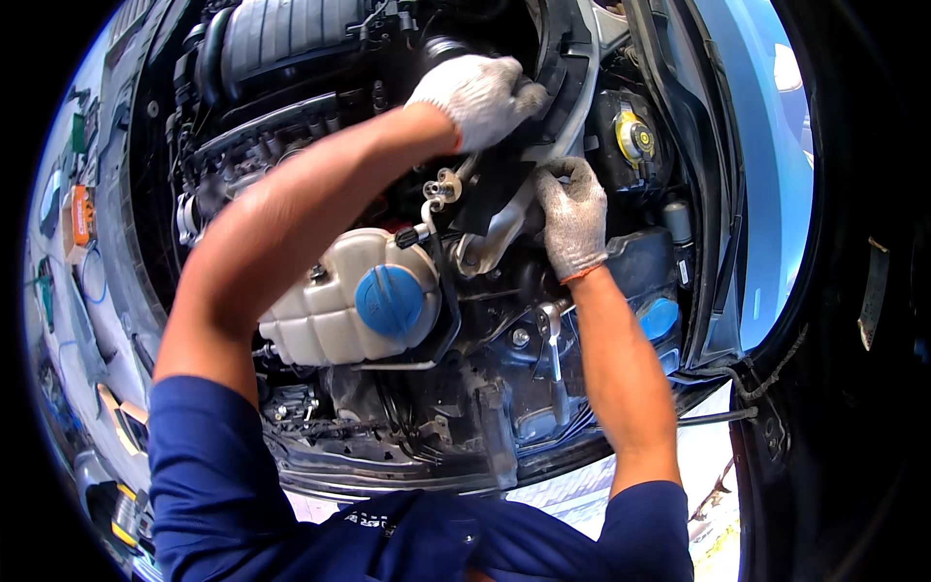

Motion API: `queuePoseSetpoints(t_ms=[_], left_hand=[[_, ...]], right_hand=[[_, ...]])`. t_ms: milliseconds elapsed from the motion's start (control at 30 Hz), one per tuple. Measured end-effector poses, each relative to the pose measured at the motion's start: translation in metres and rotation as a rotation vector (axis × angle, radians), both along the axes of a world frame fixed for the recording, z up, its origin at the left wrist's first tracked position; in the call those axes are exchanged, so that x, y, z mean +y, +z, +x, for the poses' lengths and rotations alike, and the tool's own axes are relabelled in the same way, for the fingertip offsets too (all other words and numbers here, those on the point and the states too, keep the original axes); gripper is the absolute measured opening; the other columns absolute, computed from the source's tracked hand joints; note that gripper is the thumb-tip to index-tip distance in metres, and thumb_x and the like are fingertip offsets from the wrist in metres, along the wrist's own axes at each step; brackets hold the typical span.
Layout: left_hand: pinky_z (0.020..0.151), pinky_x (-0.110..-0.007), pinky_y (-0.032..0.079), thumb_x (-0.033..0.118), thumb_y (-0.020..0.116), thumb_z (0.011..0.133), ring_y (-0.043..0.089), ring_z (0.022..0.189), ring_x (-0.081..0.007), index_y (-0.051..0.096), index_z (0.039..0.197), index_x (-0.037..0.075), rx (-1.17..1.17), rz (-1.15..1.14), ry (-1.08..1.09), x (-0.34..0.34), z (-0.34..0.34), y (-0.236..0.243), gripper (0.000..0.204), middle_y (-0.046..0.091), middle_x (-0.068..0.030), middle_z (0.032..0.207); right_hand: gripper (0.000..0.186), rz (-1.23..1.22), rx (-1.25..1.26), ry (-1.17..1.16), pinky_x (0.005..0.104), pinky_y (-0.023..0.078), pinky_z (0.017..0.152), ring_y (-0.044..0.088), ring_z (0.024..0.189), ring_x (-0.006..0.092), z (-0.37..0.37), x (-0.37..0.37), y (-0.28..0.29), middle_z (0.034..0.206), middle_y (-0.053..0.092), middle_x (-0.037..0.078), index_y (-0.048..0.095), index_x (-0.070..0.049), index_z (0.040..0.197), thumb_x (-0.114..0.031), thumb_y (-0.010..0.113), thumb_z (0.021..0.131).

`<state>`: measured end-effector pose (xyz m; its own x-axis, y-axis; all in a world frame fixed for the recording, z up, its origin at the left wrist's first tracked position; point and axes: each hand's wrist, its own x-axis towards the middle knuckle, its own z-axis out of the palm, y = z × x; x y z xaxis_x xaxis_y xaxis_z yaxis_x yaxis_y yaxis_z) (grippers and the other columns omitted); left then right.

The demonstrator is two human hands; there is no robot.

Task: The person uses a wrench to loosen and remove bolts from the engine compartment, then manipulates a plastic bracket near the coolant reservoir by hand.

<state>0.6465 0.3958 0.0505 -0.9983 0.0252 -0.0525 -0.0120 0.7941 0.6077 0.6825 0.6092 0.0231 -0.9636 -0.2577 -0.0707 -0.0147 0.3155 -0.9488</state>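
At the far left, outside the car, an orange object (80, 215) lay on the ground beside the fender, too small to identify. Inside the open engine bay, the black engine cover (281, 39) sat at the upper left, with hoses and connectors below it. Lower down, under the person's left forearm, stood the translucent coolant reservoir (335, 301) with its round blue cap (390, 301). The left hand (477, 97), in a grey knit glove, reached over the reservoir to the upper middle of the bay and was closed around the top of a black curved part (558, 73) that ran down the middle of the bay. Just below that hand, two small metal pipe ends (443, 182) stuck up, apart from the glove. The right hand (572, 218), gloved the same way, was curled shut on a silver metal bracket (504, 233) at the lower end of the same black part, fingers hooked over its top edge. Below the right wrist a ratchet wrench (551, 335) rested on the bodywork, untouched. Further right sat a yellow round cap (635, 141) on a black housing, and a second blue cap (659, 315) near the right forearm. The blue fender (766, 175) closed the right side.
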Motion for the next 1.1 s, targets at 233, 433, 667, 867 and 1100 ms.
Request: queuePoseSetpoints(t_ms=[233,433,667,867,1100], left_hand=[[0.097,-0.048,0.052,0.037,0.087,0.075,0.064,0.11,-0.0415,0.053,0.136,-0.011,0.05,-0.049,0.3,0.066,0.156,0.012,0.085,0.064,-0.0282,0.122],[0.106,-0.051,0.044,0.041,0.09,0.069,0.056,0.124,-0.0431,0.046,0.144,-0.013,-0.034,-0.251,0.504,0.111,0.136,-0.005,0.103,0.056,-0.031,0.137],[0.108,-0.049,0.046,0.03,0.093,0.068,0.056,0.124,-0.0468,0.034,0.151,-0.017,-0.013,-0.423,0.49,0.121,0.137,-0.03,0.112,0.052,-0.0366,0.141],[0.107,-0.045,0.05,0.022,0.092,0.068,0.057,0.125,-0.0455,0.036,0.149,-0.015,-0.159,-0.202,0.481,0.114,0.131,-0.003,0.106,0.054,-0.0342,0.138],[0.105,-0.046,0.05,0.018,0.091,0.066,0.058,0.124,-0.045,0.044,0.143,-0.011,-0.089,-0.125,0.49,0.11,0.134,-0.009,0.095,0.055,-0.0322,0.138]], right_hand=[[0.061,0.893,0.922,0.745,0.0491,0.049,0.106,0.061,0.126,0.037,-0.045,0.018,0.062,0.14,0.061,0.014,0.06,-0.012,0.14,-0.014,0.074,0.081],[0.118,1.228,1.171,1.206,0.0486,0.029,0.127,0.035,0.154,0.0304,-0.127,-0.02,0.074,0.166,0.04,0.009,0.036,-0.018,0.162,-0.038,0.095,0.062],[0.108,1.114,1.268,1.504,0.0439,0.034,0.124,0.053,0.138,0.0305,-0.161,-0.054,0.072,0.14,0.061,0.013,0.057,-0.006,0.144,-0.043,0.099,0.051],[0.1,1.109,1.171,1.586,0.042,0.042,0.115,0.06,0.125,0.0293,-0.167,-0.06,0.07,0.129,0.064,0.011,0.062,-0.006,0.135,-0.042,0.1,0.049],[0.1,0.995,1.193,1.616,0.04,0.047,0.109,0.063,0.119,0.0291,-0.175,-0.063,0.06,0.127,0.066,0.011,0.063,-0.005,0.134,-0.04,0.1,0.047]])
